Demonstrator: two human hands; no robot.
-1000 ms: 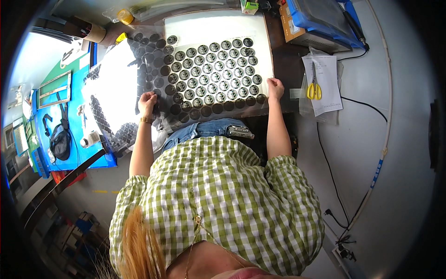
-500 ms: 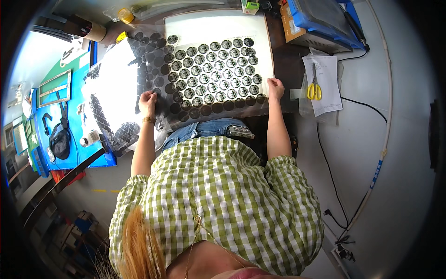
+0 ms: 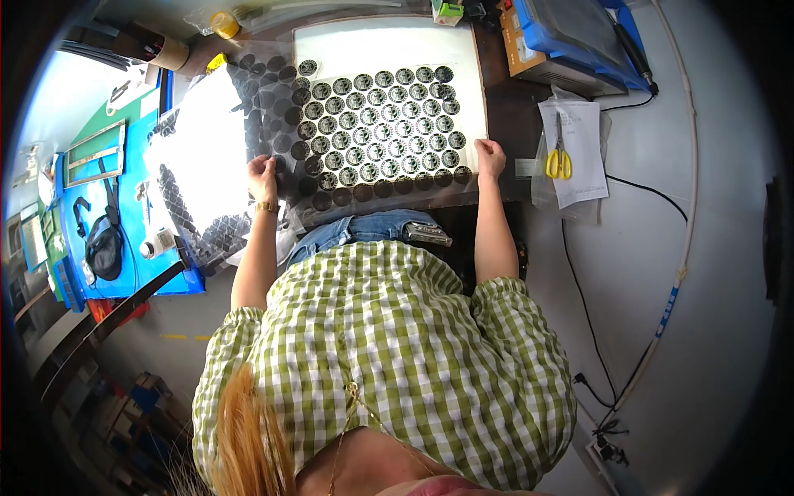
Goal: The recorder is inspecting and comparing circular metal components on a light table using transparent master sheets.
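Observation:
A clear film (image 3: 376,124) printed with rows of black round emblems lies over a bright white light panel (image 3: 372,43). My left hand (image 3: 263,179), fingers pinched, grips the film near its left side, beyond the panel's edge. At the film's right side my right hand (image 3: 490,158) is also closed, thumb and fingertips pinching the edge by the panel's corner. The film's near rows hang past the panel and look dark. Other dark round prints on clear film (image 3: 266,99) show to the left of the panel.
Yellow-handled scissors (image 3: 559,161) lie on a printed sheet (image 3: 585,178) at the right. Beyond them stand a boxed device (image 3: 521,51) and a blue tray (image 3: 571,33). A tape roll (image 3: 224,25) sits at the back left. Cables (image 3: 583,306) run down the right wall.
The film has shifted very slightly against the panel, its near rows a little to the left. Both hands keep their pinch and have barely moved.

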